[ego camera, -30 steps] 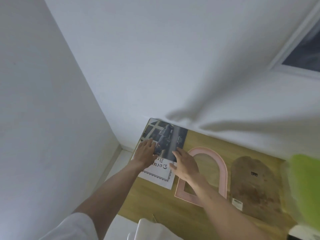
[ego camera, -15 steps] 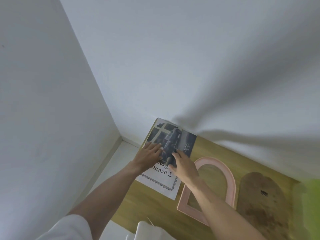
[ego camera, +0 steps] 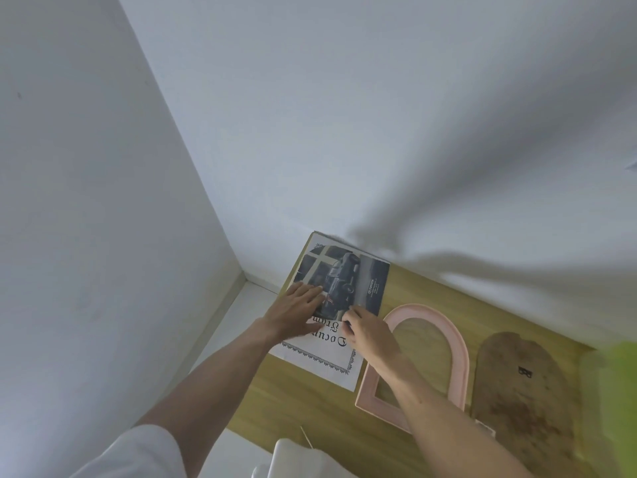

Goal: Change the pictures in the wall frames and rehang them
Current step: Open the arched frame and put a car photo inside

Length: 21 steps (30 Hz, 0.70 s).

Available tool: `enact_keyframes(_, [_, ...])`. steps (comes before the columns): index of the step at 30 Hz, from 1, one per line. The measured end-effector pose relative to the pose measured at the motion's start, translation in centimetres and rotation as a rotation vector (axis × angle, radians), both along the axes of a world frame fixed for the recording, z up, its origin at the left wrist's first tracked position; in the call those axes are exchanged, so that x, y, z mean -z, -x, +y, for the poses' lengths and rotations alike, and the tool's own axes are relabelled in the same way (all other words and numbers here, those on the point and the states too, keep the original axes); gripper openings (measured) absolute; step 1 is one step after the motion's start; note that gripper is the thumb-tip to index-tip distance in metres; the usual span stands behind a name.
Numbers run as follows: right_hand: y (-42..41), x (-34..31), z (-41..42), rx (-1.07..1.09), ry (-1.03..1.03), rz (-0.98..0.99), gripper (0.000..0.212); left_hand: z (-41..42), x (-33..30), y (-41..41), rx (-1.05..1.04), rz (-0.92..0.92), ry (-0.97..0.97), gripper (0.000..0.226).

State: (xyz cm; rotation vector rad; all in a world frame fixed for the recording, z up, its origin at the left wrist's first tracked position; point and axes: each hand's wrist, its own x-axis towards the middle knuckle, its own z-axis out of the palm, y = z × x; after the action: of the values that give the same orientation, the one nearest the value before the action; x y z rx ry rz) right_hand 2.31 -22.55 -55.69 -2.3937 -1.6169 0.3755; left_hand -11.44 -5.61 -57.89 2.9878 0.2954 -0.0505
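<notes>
- Car picture (ego camera: 348, 281) lies atop a white printed sheet (ego camera: 320, 357), left of the pink arched frame (ego camera: 451, 343) on the tabletop (ego camera: 293, 405).
- Left hand (ego camera: 296, 313) presses flat, fingers straight.
- Right hand (ego camera: 370, 334) apparently pinches its near edge.
- Brown backing board (ego camera: 517, 384) right of the frame.

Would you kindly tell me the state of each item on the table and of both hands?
Car picture: flat, overlapping the printed sheet.
Printed sheet: flat, partly covered.
Pink arched frame: lying flat, empty.
Brown backing board: out of the frame, flat beside it.
Left hand: fingers straight, pressing the picture.
Right hand: fingers curled at the picture's edge.
</notes>
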Motion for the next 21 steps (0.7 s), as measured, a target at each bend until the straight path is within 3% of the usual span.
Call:
enact_keyframes(4, [-0.4,-1.4,-1.4,-0.006,-0.112,-0.041,0.015,-0.6,-0.2,0.0,0.068,-0.121,-0.072,0.022])
enact_keyframes(11, [-0.4,-3.6,-1.6,0.032,-0.270,-0.107,0.033,-1.0,-3.9,-1.4,0.047,-0.390,-0.061,0.009])
enact_keyframes(14, [-0.1,-5.7,-1.7,0.071,-0.338,-0.056,0.040,-1.3,-6.6,-1.8,-0.009,-0.516,0.057,0.014])
enact_keyframes(18, [-1.1,-8.8,-2.3,0.169,-0.432,0.082,0.035,-0.7,-9.9,-2.1,-0.235,-0.581,0.269,0.022])
enact_keyframes(21, [-2.1,-11.0,-3.6,0.244,-0.522,0.230,0.037,-0.4,-12.6,-2.6,-0.435,-0.639,0.533,0.031])
